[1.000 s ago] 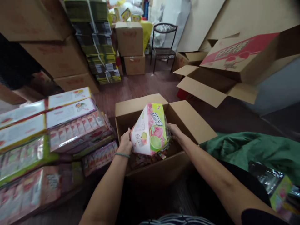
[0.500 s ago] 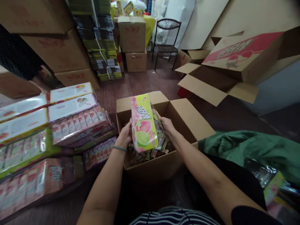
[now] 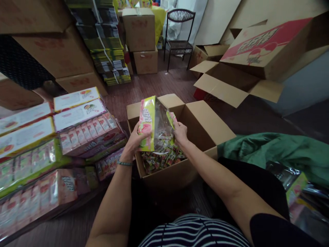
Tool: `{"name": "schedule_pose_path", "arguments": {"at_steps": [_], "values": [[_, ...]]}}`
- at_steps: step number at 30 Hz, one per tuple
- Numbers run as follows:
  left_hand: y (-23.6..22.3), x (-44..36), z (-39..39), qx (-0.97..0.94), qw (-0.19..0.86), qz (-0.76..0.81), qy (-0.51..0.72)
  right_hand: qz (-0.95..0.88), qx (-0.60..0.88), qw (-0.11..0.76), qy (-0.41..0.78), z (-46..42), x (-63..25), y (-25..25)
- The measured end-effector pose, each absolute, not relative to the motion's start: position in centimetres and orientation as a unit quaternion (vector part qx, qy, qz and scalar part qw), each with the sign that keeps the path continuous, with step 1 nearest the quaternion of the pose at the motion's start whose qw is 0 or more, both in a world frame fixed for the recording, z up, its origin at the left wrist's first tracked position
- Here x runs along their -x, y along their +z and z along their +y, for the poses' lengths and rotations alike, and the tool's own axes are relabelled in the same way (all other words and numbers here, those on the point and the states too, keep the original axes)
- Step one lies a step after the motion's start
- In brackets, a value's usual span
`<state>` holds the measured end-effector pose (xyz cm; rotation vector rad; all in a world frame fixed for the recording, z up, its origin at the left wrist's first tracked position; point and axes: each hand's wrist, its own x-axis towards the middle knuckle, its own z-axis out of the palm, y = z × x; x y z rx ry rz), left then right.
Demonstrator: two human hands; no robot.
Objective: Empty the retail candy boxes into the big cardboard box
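Observation:
Between both hands is a pink and yellow-green candy box (image 3: pixel 148 123) with a clear plastic side, tilted over the carton. My left hand (image 3: pixel 134 139) grips its printed left side, thumb across the front. My right hand (image 3: pixel 180 133) is closed on the box's right edge, where another printed panel shows. Below lies a heap of small wrapped candies (image 3: pixel 164 158) inside the open cardboard carton (image 3: pixel 177 171). Some candies show through the clear plastic; whether they are in the box or beneath it I cannot tell.
To the left stand stacked packed candy boxes (image 3: pixel 84 132). An open carton (image 3: pixel 223 87) sits at the back right, near a metal chair (image 3: pixel 180 37). Green cloth (image 3: pixel 267 151) and more clear-sided packages (image 3: pixel 290 185) lie at the right. Behind the stacks, a person in dark clothing (image 3: pixel 23 65) is partly visible.
The candy box has turned, so its clear side now faces up and its printed front has swung left. My left hand has moved slightly left, and more of the candy heap shows.

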<state>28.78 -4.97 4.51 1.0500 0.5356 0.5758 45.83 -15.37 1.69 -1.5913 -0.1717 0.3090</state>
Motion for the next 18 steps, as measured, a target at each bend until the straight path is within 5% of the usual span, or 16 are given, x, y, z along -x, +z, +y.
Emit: {"name": "schedule_pose_path", "arguments": {"at_steps": [7,14,18], "values": [[5.3,-28.3,-6.2,-0.43,0.809,0.315,0.249,-0.165,0.527,0.737,0.39,-18.9,-41.0,4.7],[5.7,-27.6,-6.4,-0.421,0.825,0.259,0.275,-0.286,0.46,0.745,0.389,-23.2,-40.9,6.1],[6.1,-26.8,-6.7,-0.391,0.844,0.237,0.28,-0.445,0.566,0.605,0.339,-23.3,-42.7,6.8]]}}
